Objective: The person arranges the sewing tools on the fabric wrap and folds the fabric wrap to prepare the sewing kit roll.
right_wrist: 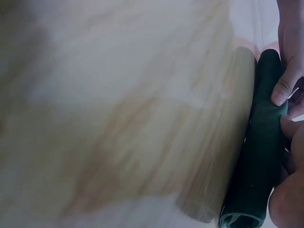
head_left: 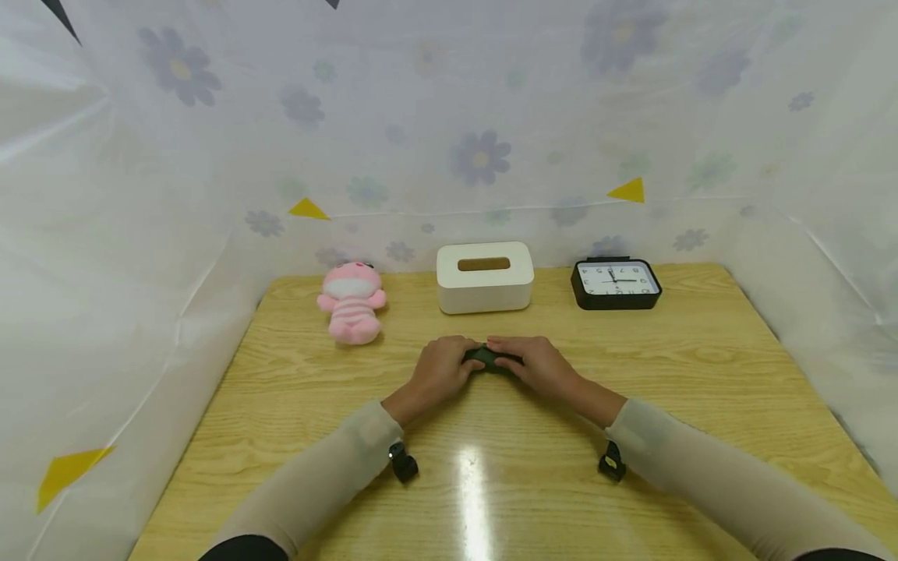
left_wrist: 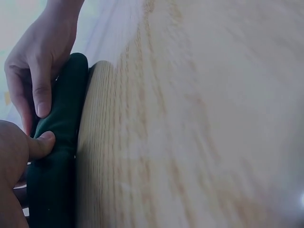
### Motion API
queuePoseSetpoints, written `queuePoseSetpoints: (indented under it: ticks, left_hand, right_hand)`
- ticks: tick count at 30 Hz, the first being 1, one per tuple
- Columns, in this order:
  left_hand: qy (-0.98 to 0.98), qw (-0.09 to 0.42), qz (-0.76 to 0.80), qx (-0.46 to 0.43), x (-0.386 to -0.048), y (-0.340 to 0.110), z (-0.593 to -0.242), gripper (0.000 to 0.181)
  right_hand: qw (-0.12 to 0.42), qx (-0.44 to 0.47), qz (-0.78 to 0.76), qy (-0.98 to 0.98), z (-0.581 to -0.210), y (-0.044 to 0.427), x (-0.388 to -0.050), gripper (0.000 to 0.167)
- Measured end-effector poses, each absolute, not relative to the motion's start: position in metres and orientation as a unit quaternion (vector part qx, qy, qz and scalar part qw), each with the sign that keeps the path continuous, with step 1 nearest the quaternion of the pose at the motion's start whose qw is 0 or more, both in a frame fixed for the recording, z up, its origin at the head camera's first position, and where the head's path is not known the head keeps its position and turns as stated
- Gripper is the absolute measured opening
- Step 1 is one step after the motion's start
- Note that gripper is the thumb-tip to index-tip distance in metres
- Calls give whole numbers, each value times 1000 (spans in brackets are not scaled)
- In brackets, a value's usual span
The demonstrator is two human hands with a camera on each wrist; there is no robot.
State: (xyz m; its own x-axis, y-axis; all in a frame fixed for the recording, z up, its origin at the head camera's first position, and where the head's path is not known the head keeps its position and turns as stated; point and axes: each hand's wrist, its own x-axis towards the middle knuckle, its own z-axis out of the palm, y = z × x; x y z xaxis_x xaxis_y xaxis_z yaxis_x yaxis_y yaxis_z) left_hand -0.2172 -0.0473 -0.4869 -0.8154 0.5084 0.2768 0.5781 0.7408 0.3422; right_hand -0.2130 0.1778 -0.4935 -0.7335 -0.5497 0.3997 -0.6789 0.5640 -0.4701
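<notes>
A dark green rolled-up cloth [head_left: 486, 358] lies crosswise on the wooden table [head_left: 484, 421], between my two hands. My left hand [head_left: 442, 363] grips its left part, with the thumb on the near side. From the other side, my right hand [head_left: 543, 365] holds the right part the same way. In the left wrist view both thumbs press into the green cloth [left_wrist: 64, 109], close together near its middle. The right wrist view shows the spiral layers at one end of the roll [right_wrist: 242, 219]. Most fingers are hidden behind it.
Behind the hands stand a pink plush toy [head_left: 353, 304] at left, a white tissue box [head_left: 485, 278] in the middle and a black-framed clock [head_left: 616, 284] at right. White flower-patterned sheeting [head_left: 421, 156] walls the table's back and sides.
</notes>
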Motion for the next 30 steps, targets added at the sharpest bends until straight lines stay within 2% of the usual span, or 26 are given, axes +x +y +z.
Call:
queuePoseSetpoints:
  ticks: [6, 9, 15, 20, 27, 30]
  left_hand:
    - [-931, 83, -206, -290, -214, -48, -488, 33]
    - [-931, 80, -209, -288, -215, -49, -489, 35]
    - [-931, 58, -220, -285, -221, -52, -492, 40]
    - [-924, 46, -204, -319, -225, -60, -493, 44]
    - [-913, -43, -241, -327, -224, -82, -494, 46]
    - [-910, -56, -248, -327, -224, -92, -495, 44]
  right_hand:
    - [122, 363, 287, -878, -497, 178, -210, 35]
    - [111, 356, 306, -876, -496, 178, -210, 37]
    - [50, 340, 329, -880, -491, 184, -212, 45]
    - [-7, 342, 314, -886, -488, 194, -210, 57]
    - [-40, 292, 335, -895, -487, 211, -203, 53]
    - [-51, 264, 347, -898, -490, 217, -201, 49]
